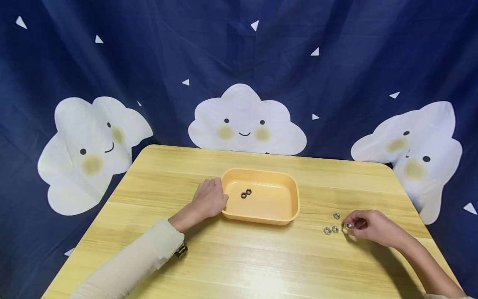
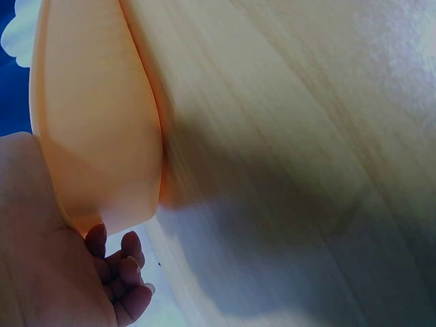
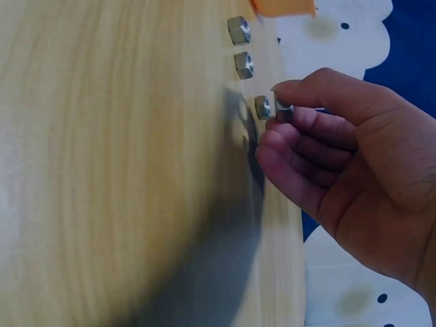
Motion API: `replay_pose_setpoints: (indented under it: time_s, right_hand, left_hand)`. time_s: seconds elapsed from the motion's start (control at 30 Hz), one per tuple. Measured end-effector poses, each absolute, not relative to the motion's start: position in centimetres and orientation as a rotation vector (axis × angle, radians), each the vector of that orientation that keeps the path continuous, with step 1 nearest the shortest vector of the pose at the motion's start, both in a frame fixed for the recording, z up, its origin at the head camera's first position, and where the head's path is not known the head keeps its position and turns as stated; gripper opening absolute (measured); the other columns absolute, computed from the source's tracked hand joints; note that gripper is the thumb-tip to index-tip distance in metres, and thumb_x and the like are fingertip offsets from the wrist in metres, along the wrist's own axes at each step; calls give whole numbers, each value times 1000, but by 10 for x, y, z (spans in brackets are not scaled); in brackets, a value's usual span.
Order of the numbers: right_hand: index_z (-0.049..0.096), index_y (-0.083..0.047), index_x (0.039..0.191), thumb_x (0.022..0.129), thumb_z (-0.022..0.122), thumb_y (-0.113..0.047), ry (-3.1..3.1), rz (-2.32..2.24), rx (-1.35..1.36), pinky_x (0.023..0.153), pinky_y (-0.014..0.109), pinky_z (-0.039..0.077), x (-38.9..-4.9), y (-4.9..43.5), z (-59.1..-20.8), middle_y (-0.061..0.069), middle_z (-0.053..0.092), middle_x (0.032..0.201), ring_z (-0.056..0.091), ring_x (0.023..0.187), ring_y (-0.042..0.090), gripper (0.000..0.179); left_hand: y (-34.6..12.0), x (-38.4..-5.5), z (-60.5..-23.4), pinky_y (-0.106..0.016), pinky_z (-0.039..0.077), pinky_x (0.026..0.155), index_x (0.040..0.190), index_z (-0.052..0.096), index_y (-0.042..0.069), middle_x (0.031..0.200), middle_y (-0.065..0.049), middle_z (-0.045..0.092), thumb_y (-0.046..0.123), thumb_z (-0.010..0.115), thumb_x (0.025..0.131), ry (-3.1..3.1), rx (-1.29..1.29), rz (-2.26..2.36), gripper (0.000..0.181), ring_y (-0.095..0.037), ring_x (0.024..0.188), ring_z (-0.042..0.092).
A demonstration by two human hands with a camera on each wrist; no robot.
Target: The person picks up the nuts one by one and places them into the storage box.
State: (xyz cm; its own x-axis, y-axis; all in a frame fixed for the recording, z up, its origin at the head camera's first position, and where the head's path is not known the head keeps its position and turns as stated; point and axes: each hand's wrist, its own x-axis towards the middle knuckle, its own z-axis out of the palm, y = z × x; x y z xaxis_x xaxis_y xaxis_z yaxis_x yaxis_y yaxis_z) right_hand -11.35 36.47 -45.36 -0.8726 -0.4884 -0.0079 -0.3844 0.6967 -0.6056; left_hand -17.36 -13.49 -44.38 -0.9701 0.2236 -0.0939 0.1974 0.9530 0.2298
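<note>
An orange rectangular tray [image 1: 261, 221] stands on the table, two hex nuts [image 1: 244, 195] lying inside it towards its left end. My left hand [image 1: 210, 198] grips the tray's left edge; the left wrist view shows curled fingers [image 2: 133, 274] by the tray's outer wall [image 2: 102, 129]. To the right of the tray, my right hand [image 1: 375, 227] pinches one hex nut [image 3: 284, 110] between thumb and fingers, just above the tabletop. Close to its fingertips, three silver hex nuts [image 1: 335, 229] lie on the wood.
The light wooden table [image 1: 254, 257] has rounded far corners. Behind it hangs a dark blue curtain [image 1: 224, 45] with white smiling clouds [image 1: 246, 112] and small triangles. A dark band [image 1: 181, 251] shows at my left wrist, below the pale sleeve [image 1: 142, 253].
</note>
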Motion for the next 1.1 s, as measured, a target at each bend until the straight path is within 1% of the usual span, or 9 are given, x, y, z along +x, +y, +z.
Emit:
replay_pose_setpoints:
  time_s: [0.23, 0.47, 0.67, 1.0, 1.1]
  right_hand:
    - [74, -8, 98, 82, 80, -2, 2810, -968, -668, 67, 19, 55, -117, 364, -449, -7, 71, 89, 59, 78, -8, 19]
    - [75, -4, 105, 83, 79, -2, 2849, -988, -615, 68, 18, 54, -122, 363, -444, -4, 72, 92, 58, 79, -8, 22]
    - [75, -3, 107, 84, 78, -3, 2867, -999, -589, 67, 18, 54, -126, 359, -436, -2, 73, 93, 59, 80, -8, 23]
    - [74, -5, 109, 86, 78, -2, 2931, -987, -697, 68, 16, 52, -136, 350, -417, 2, 74, 96, 59, 82, -8, 23]
    - [75, -6, 110, 87, 78, -2, 2950, -977, -724, 69, 16, 52, -139, 346, -412, 1, 73, 96, 59, 82, -8, 23]
  left_hand:
    - [-135, -175, -443, -35, 33, 78, 105, 48, 0, 90, -10, 48, 25, 48, 99, 2985, 322, 334, 25, -28, 85, 43]
    - [-134, -175, -444, -35, 33, 77, 105, 48, 0, 90, -10, 48, 25, 49, 99, 2991, 331, 341, 26, -27, 85, 43]
    - [-135, -174, -446, -35, 33, 76, 103, 48, 1, 89, -10, 47, 24, 48, 99, 2997, 343, 327, 24, -27, 84, 42]
    - [-136, -173, -445, -35, 34, 77, 105, 49, 0, 90, -10, 48, 25, 50, 99, 2998, 335, 337, 25, -27, 85, 43]
    - [-136, -174, -445, -35, 34, 77, 105, 49, 0, 90, -10, 48, 25, 50, 99, 2998, 332, 341, 26, -27, 85, 43]
